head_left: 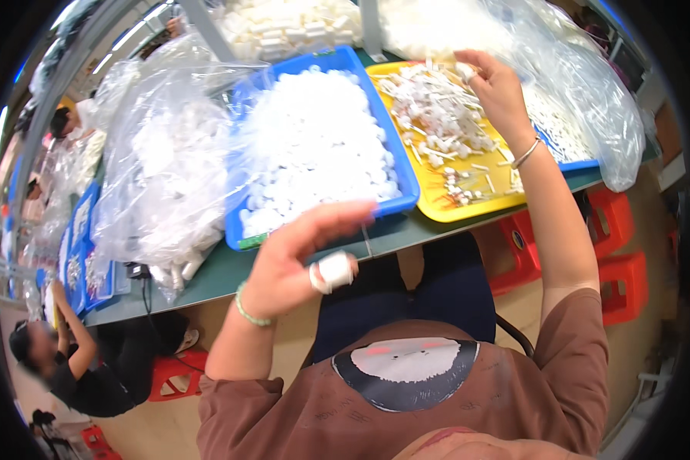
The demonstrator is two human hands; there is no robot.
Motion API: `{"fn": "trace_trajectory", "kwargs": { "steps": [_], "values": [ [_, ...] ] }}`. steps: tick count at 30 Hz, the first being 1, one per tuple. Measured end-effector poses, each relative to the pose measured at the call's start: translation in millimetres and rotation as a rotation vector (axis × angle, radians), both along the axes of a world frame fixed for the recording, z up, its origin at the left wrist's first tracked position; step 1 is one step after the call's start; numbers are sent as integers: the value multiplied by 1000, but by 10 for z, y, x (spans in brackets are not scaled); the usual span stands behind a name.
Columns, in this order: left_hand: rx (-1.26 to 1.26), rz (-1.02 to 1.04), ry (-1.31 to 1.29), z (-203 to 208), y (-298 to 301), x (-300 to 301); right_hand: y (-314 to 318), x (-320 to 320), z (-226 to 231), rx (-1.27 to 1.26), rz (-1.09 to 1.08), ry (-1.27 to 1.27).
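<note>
My left hand hovers at the near edge of a blue tray, its fingers stretched out and slightly blurred, holding nothing. White tape wraps its thumb. Small white rounded pieces fill that tray. Over the far right part of a yellow tray is my right hand, fingers bent together, with something white at the thumb. What the fingertips hold, if anything, is too small to make out. Below it lies a heap of white pieces with thin sticks; a few loose ones lie nearer me.
Clear plastic bags of white parts stand left of the blue tray. Another blue tray sits at the right under plastic sheeting. Metal posts rise behind the trays. Red stools stand below the green table. A co-worker sits at the left.
</note>
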State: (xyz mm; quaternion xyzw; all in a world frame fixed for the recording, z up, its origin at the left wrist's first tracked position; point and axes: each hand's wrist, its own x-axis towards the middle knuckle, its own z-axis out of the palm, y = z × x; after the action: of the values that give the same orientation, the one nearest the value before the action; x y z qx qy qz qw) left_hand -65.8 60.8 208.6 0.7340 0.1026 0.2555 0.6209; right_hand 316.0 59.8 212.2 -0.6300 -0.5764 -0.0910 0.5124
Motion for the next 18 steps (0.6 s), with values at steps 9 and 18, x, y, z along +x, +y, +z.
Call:
{"fn": "trace_trajectory", "kwargs": {
  "steps": [9,18],
  "values": [
    [821,209,381,17,1078,467,-880,-691,1,-34,90,222],
    [1115,321,678,20,1174,950,-1375,-992,-544,-26,69,182]
  ]
}}
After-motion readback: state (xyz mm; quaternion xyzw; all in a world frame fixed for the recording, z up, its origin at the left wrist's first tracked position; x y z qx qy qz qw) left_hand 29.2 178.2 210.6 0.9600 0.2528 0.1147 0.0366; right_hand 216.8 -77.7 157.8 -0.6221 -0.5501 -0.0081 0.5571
